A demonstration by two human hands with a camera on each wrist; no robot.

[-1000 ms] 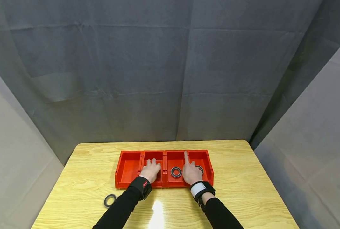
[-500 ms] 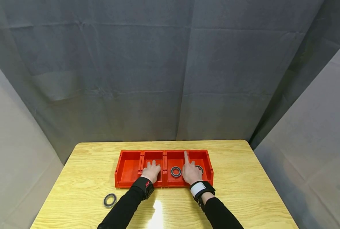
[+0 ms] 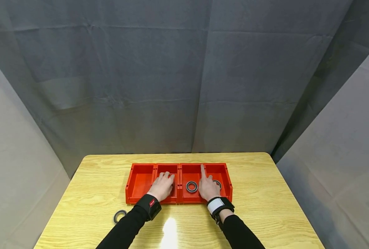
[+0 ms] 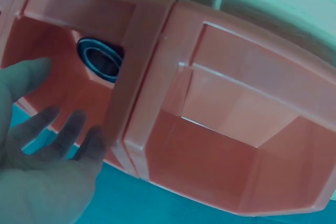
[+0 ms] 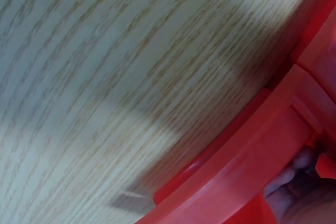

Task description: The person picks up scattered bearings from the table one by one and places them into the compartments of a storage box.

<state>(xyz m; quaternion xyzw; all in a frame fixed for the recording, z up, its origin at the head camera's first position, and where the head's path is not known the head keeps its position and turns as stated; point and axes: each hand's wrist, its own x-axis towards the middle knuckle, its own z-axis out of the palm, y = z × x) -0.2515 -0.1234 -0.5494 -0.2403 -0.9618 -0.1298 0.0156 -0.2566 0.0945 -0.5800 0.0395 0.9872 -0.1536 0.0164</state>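
One bearing [image 3: 116,218] lies on the table [image 3: 256,221]. Of four red bins [image 3: 141,180], the second holds another bearing [image 4: 84,56], the left hand [image 3: 161,186] loosely spread above, grasping nothing; the third, a third bearing [image 3: 188,187]. The right hand [image 3: 208,187] points, its grip unclear; rightmost, a fourth bearing [image 3: 219,185].

Leftmost bin [image 3: 141,182] can be reached into no problem; second bin [image 3: 167,168] is partly blocked by left hand [image 3: 161,187], right two bins [image 3: 190,173] by right hand [image 3: 208,188].
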